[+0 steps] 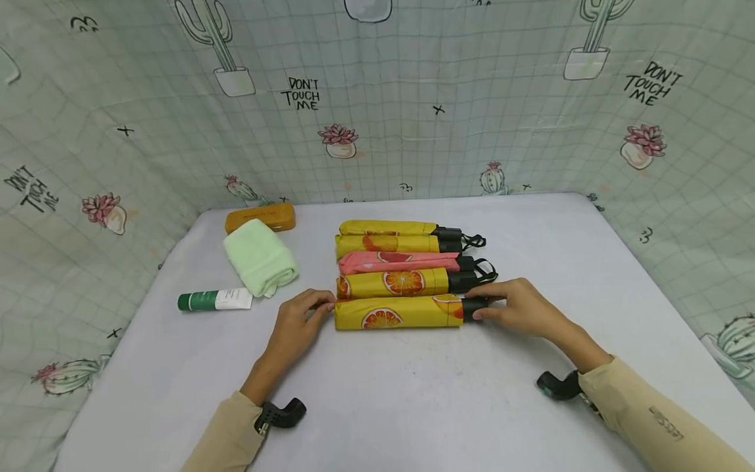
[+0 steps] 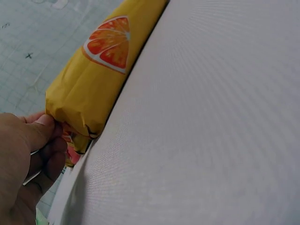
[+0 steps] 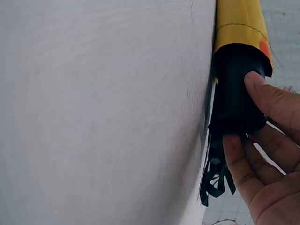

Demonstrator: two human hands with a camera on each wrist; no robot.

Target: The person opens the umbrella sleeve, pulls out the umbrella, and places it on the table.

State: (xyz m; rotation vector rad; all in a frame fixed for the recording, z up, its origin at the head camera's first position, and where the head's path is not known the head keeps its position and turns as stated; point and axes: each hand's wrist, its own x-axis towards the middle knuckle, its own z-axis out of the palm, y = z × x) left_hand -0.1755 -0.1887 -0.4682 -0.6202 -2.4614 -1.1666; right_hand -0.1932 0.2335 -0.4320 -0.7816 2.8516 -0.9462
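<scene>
Five umbrellas (image 1: 386, 263) lie side by side on the table (image 1: 401, 406) in the head view, the left hand (image 1: 297, 328) at the fabric end of the near umbrella (image 1: 419, 313), the right hand (image 1: 522, 307) at its handle (image 1: 472, 305). In the left wrist view, thumb and forefinger pinch its end corner. In the right wrist view, thumb and curled fingers hold the handle; the step looks like lining it up, and the next move likely calls for both hands easing off evenly.
</scene>
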